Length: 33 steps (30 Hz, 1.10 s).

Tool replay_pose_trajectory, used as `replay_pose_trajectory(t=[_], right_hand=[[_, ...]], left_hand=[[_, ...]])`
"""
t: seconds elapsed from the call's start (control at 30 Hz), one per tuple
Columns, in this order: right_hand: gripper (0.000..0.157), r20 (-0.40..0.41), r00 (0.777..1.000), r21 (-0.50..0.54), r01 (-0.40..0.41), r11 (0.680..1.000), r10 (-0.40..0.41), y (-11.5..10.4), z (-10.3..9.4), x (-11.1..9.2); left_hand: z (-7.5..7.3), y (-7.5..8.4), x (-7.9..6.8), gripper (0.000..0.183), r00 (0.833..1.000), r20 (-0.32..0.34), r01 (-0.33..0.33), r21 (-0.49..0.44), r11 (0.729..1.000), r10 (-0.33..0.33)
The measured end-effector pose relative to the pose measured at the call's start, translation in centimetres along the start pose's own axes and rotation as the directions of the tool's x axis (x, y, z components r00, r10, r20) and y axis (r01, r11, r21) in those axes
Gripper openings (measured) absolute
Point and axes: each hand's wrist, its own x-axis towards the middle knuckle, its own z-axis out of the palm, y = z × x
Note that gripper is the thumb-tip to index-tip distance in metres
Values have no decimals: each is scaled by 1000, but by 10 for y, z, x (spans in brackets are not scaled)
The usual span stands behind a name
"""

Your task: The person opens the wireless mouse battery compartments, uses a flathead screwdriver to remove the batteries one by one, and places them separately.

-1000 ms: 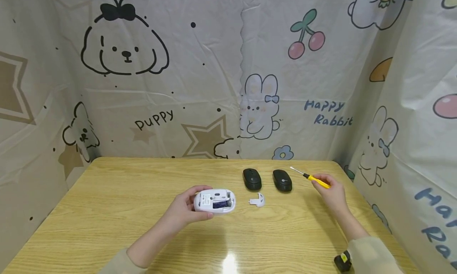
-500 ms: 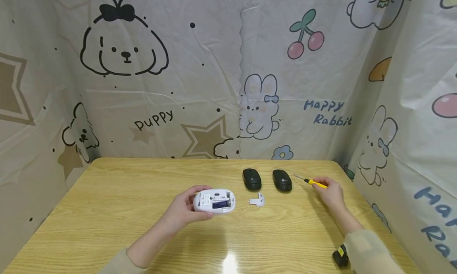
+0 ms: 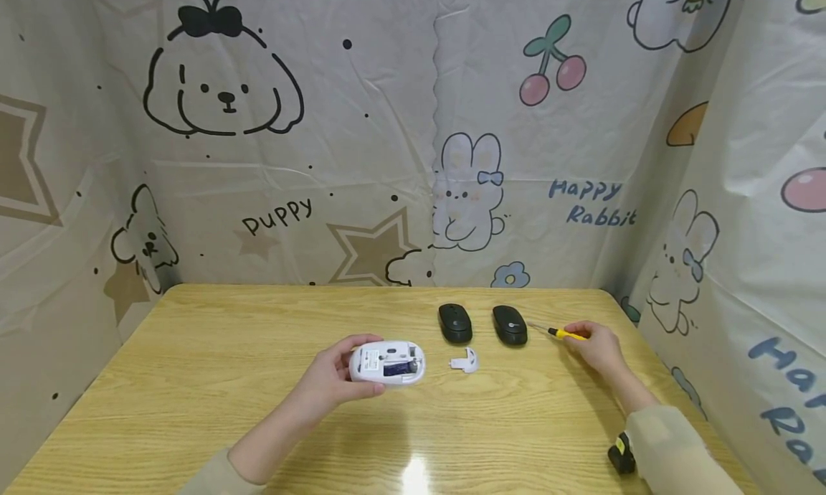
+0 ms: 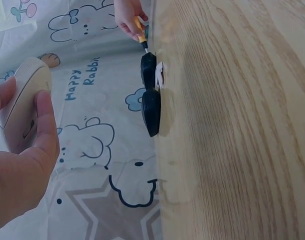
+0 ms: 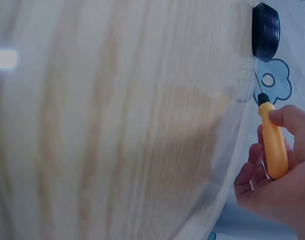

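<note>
White plastic covered the upturned mouse (image 3: pixel 387 374), raised above the table (image 3: pixel 213 369) in the left hand (image 3: pixel 332 376), its fingers and thumb curled round one end. The mouse's battery bay (image 3: pixel 401 376) lay uncovered, with a dark battery (image 3: pixel 399 369) inside. To the right, a small white piece (image 3: pixel 467 364) lay on the table near two black mice (image 3: pixel 455 325). Well apart, the right hand (image 3: pixel 596 348) pinched a yellow screwdriver (image 3: pixel 568 334), its tip just beside the right-hand black mouse (image 3: pixel 510 327).
</note>
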Motion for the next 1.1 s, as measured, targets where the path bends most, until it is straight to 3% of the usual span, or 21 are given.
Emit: replay_pose_trajectory(t=[0.43, 0.87, 1.1], right_hand=[[21, 123, 992, -49, 19, 999, -13, 6, -5, 4], [21, 161, 987, -40, -6, 999, 12, 6, -5, 4], [24, 160, 987, -31, 17, 999, -11, 3, -10, 1]], left_hand=[[-1, -1, -1, 71, 1000, 8, -9, 3, 1000, 9], [-1, 0, -1, 71, 1000, 5, 3, 9, 1000, -3], [-1, 1, -1, 72, 1000, 9, 1, 10, 1000, -1]])
